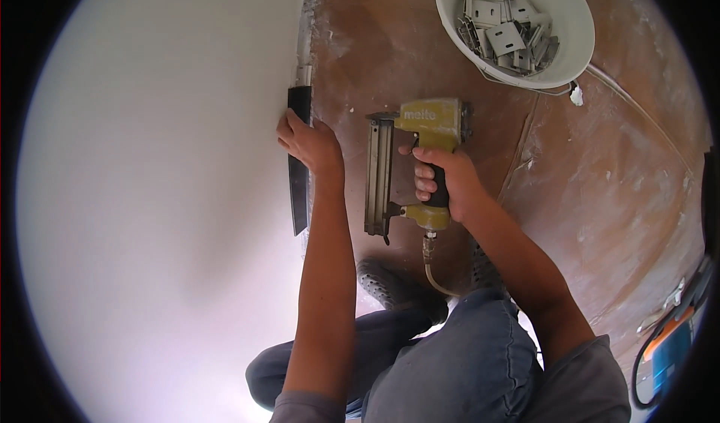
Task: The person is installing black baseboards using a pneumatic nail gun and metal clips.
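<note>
My right hand (448, 179) is wrapped around the black grip of a yellow air nail gun (429, 132), with the index finger by its trigger. The gun's long metal magazine (378, 177) points toward my lower body, and an air hose (430, 269) runs from the base of its grip. Against the foot of the white wall stands a dark flat strip (299, 198). My left hand (311, 142) holds the strip near its far end, fingers closed over its edge. The nail gun's nose is apart from the strip.
A white bucket (574, 55) of flat slotted metal brackets (505, 39) stands at the far right. The white wall (165, 160) fills the left side, beside a dusty reddish-brown floor (600, 190). At the lower right rim lies a blue and orange object (671, 352) with a black cable.
</note>
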Demonstrator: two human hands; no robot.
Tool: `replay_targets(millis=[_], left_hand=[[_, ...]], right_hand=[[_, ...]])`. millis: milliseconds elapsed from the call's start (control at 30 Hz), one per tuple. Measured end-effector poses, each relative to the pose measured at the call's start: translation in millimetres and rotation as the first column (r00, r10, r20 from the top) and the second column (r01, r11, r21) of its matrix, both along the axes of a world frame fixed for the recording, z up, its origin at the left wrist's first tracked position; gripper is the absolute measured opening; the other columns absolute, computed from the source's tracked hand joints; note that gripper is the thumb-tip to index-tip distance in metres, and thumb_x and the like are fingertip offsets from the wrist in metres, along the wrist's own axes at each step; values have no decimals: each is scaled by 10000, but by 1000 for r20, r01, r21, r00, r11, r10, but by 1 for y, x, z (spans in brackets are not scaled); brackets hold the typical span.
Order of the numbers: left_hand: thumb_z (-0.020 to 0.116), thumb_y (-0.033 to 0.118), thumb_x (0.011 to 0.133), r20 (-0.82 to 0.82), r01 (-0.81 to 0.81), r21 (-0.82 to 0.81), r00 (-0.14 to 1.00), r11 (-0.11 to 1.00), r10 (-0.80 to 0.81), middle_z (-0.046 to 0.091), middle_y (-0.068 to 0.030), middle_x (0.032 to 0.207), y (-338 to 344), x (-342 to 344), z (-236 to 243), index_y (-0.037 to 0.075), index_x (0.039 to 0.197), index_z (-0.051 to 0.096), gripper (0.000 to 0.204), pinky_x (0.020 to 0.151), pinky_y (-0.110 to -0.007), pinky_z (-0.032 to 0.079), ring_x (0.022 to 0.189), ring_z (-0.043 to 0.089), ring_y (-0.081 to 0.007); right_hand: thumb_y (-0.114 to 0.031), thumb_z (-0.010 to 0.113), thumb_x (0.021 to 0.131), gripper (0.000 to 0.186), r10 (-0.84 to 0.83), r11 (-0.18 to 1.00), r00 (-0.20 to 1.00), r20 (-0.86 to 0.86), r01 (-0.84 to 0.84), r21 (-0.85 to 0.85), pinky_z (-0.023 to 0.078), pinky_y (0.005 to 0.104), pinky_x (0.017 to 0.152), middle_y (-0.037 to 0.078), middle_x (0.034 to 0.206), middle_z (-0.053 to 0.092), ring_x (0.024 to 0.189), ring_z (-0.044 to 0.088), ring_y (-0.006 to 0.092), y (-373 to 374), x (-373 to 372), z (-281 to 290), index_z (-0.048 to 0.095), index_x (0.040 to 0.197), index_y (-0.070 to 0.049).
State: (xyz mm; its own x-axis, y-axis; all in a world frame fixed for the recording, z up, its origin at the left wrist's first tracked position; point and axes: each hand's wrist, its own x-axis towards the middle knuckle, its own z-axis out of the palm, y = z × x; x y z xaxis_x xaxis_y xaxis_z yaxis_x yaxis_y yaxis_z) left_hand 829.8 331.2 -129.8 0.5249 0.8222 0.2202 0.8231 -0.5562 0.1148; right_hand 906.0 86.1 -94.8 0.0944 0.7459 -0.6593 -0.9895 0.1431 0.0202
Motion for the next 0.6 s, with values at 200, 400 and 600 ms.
replay_targets(millis=[200,400,600], left_hand=[[637,66,890,2,-72,-38,997,997,72,598,-234,1266,-18,-49,1,-49,1271,606,400,1040,-492,428,1211,507,-407],[702,106,877,238,-765,-334,496,550,835,624,-225,1110,-42,-169,-32,-95,1210,576,409,864,-452,521,984,632,-347],[761,100,877,618,-466,-702,-23,539,786,625,-142,1048,-29,-237,-42,-97,1211,542,445,713,-306,531,869,624,-186]], right_hand=[[-193,640,928,342,-1,999,998,56,3,-39,379,280,527,-42,639,415,518,412,85,-28,0,11,594,1195,16],[-133,658,900,291,127,963,946,298,-46,-265,415,299,532,-11,657,484,525,460,107,-48,18,52,593,1137,23],[-167,696,875,288,620,784,380,686,-328,-527,484,314,594,59,780,624,606,584,132,-87,29,80,572,1064,11]])
